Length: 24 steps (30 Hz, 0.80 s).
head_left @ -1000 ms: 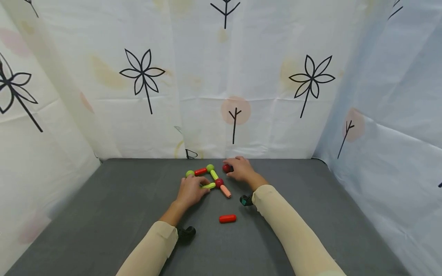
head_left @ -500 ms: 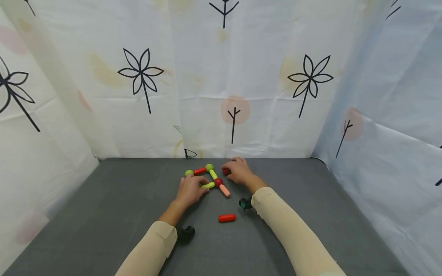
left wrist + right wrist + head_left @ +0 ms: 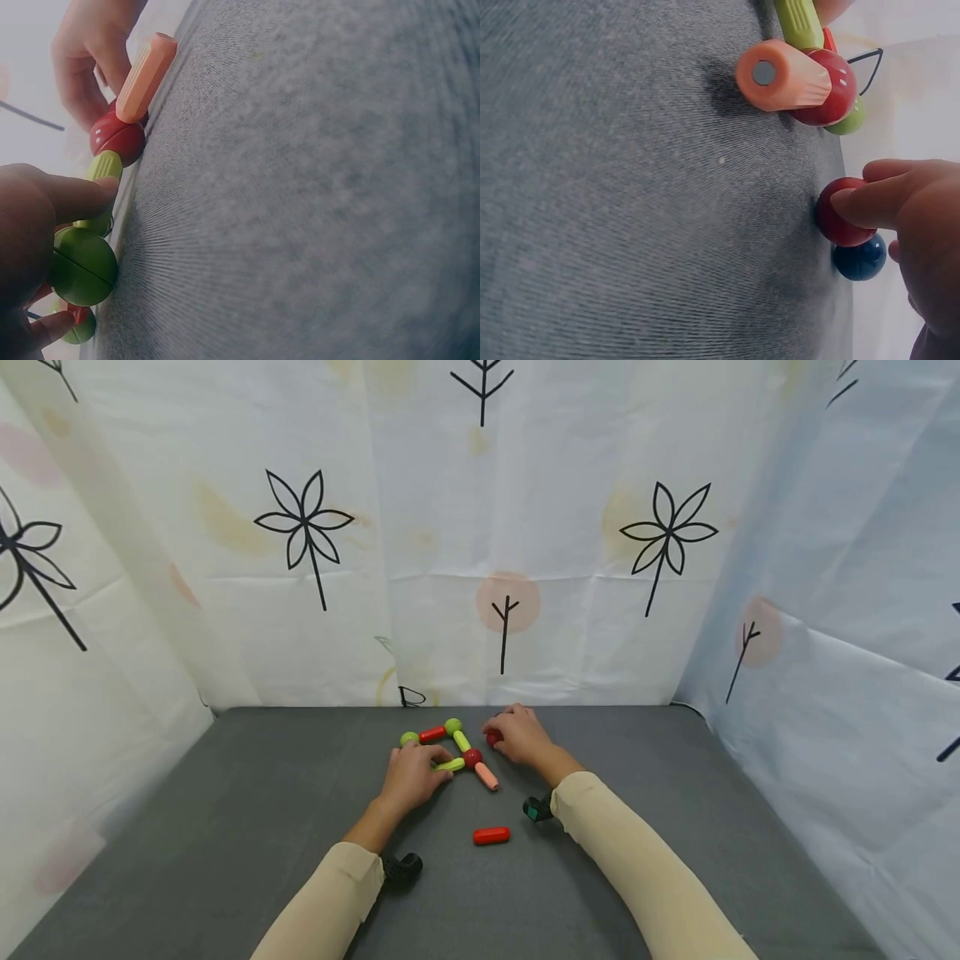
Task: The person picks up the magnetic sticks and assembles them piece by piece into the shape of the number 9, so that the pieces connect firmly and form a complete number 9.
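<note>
On the dark grey table, my left hand (image 3: 408,775) pinches a yellow-green stick (image 3: 106,163) between thumb and fingers. That stick joins a red ball (image 3: 472,758), which also carries a peach stick (image 3: 487,777) and a second yellow-green stick (image 3: 462,741). A green ball (image 3: 453,726), a red stick (image 3: 432,734) and another green ball (image 3: 408,737) continue the shape. To the right, my right hand (image 3: 521,737) holds a separate red ball (image 3: 832,226) with thumb and fingers. Close behind it sits a blue ball (image 3: 861,259), hidden by the hand in the head view.
A loose red stick (image 3: 491,836) lies on the table (image 3: 262,827) between my forearms. White patterned cloth (image 3: 442,527) hangs behind the far edge and on both sides. A dark wrist camera (image 3: 403,867) sticks out below my left wrist.
My right hand has covered more of the loose red ball and drawn it slightly nearer to me. My left hand and the joined pieces stay in place.
</note>
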Available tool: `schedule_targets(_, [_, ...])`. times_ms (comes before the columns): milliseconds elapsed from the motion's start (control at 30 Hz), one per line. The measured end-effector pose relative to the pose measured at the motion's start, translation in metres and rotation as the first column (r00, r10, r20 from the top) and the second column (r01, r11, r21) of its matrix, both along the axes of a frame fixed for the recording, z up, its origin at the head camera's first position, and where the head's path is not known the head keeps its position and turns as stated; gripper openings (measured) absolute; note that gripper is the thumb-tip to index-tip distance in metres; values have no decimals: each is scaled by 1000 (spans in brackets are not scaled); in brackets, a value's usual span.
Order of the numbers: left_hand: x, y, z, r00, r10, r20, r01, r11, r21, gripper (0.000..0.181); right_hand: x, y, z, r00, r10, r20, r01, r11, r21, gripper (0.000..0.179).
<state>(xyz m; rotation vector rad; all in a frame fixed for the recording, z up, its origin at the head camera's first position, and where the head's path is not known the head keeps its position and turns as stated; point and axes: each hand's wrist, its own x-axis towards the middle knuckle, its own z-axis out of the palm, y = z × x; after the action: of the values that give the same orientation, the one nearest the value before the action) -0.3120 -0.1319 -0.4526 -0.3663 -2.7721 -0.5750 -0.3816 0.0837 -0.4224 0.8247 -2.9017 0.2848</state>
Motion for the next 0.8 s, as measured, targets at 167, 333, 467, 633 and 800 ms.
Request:
schedule_targets(167, [-1,1,-1,1000,0,3,0,1000,-7,21,2,4,-4,1000,-12,-21,11,999,-36,30])
schedule_targets(333, [0,1,-3,1000,1,-2,-1,1000,1,22,9,8,-3,1000,4,5,-3,985,-173,31])
schedule_targets(467, [0,1,-2,1000,3,-1,-3,1000,3,22,19,14,-1,999,43,22,-35,958,-285,32])
schedule_targets(633, [0,0,-2,1000,7,6,-7,1000,3,22,31,22,0,997,70,-16,-71,930,-361,32])
schedule_targets(800, [0,-1,-1,1000,6,5,-6,1000,9,22,42,26,-2,997,80,1,-71,884,-461,30])
